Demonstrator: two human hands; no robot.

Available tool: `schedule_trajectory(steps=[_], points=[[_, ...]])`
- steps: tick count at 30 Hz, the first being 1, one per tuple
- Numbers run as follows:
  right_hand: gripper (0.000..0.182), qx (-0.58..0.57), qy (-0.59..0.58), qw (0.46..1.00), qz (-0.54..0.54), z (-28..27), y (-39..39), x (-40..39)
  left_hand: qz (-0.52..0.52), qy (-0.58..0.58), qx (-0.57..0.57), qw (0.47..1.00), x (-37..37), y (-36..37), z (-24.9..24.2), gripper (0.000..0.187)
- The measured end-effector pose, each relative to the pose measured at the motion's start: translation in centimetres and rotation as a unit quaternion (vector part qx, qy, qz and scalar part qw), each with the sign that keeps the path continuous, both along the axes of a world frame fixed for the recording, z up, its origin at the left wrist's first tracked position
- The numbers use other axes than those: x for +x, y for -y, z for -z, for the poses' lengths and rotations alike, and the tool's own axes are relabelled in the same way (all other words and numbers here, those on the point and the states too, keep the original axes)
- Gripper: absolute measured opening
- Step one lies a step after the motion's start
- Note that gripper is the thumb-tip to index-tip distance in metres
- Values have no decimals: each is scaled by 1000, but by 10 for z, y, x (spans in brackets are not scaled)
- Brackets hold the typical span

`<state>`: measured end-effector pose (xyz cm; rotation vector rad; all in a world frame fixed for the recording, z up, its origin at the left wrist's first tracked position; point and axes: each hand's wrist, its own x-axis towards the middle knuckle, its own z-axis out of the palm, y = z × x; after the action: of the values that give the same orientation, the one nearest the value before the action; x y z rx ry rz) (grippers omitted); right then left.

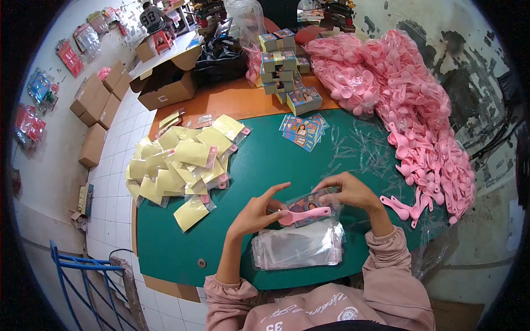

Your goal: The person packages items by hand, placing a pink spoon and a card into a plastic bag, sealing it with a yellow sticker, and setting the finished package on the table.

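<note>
A pink plastic spoon point(305, 215) lies slanted across the front of a printed card point(303, 203) with a blue and dark design. Clear film shows around the card. My left hand point(255, 214) pinches at the spoon's bowl end, its index finger stretched out above. On the far side, my right hand point(351, 191) has its thumb and fingers closed on the upper right edge of the clear plastic bag point(332, 197) around the card. Just below both hands, a stack of clear plastic bags point(297, 246) rests on the green tabletop point(232, 255).
Packed bags with yellow backing point(182, 165) form a pile on the left. Loose printed cards point(302, 132) lie beyond my hands, before stacked card bundles point(279, 66). Pink spoons point(414, 149) heap along the right, near clear strips point(361, 149). A person point(154, 21) sits far back.
</note>
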<state>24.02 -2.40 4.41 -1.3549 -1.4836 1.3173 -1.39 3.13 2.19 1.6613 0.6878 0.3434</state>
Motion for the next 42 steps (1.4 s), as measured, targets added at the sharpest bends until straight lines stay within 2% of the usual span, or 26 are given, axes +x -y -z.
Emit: schedule_trajectory(steps=[2,5,7,8,10,11,13,14,16,17,18,19,20,21,23,24,25,27,31,33,37,40,42], points=[[10,-44,17,998,-32,-1,1,0,-11,-2,-2,1000,2,1,-2,62],[12,-68,8,998,5,-1,1,0,-27,48,-48,997,4,3,-1,59],[11,23,59,997,40,3,0,1,-24,75,-61,995,5,3,2,59],[11,23,59,997,40,0,1,0,-24,75,-61,995,6,3,4,59],[10,-56,-75,996,-6,-8,2,-1,-40,104,-120,986,6,3,6,56],[10,-56,-75,996,-7,-6,2,2,-41,104,-120,986,6,3,6,56],[17,-52,37,997,-45,-2,2,9,-70,106,-115,985,5,2,7,53],[17,-51,38,997,-45,-3,2,8,-70,107,-115,985,8,4,9,53],[22,33,194,969,146,-9,2,0,-215,22,71,974,20,14,16,55],[22,31,195,969,147,-12,2,-7,-213,22,69,974,24,18,18,55],[25,138,217,955,148,-15,2,-17,-175,115,-73,975,28,23,18,54],[29,245,235,929,146,-16,1,-24,-132,204,-211,947,31,26,18,54],[36,279,276,918,56,-15,2,-29,-100,215,-292,927,32,27,21,54],[36,279,276,918,57,-14,6,-30,-99,215,-291,927,34,27,22,54],[37,232,243,932,-138,-12,12,-32,-138,255,-381,878,35,27,23,55],[33,234,225,938,-120,-7,12,-32,-159,196,-325,912,35,28,21,57],[33,232,226,938,-121,-5,11,-33,-160,197,-326,911,33,28,21,57],[30,226,263,937,-51,-2,9,-37,-146,114,-302,935,28,27,20,60],[25,220,251,941,-58,12,13,-56,-150,112,-323,928,22,31,14,60],[20,249,248,935,-52,16,12,-66,-158,139,-257,943,19,31,25,58],[21,265,273,923,-63,22,8,-73,-140,134,-278,941,16,30,20,59],[21,245,257,931,-88,18,8,-72,-126,119,-232,957,16,31,21,58],[20,253,266,926,-91,22,9,-74,-112,90,-159,977,16,30,28,57]])
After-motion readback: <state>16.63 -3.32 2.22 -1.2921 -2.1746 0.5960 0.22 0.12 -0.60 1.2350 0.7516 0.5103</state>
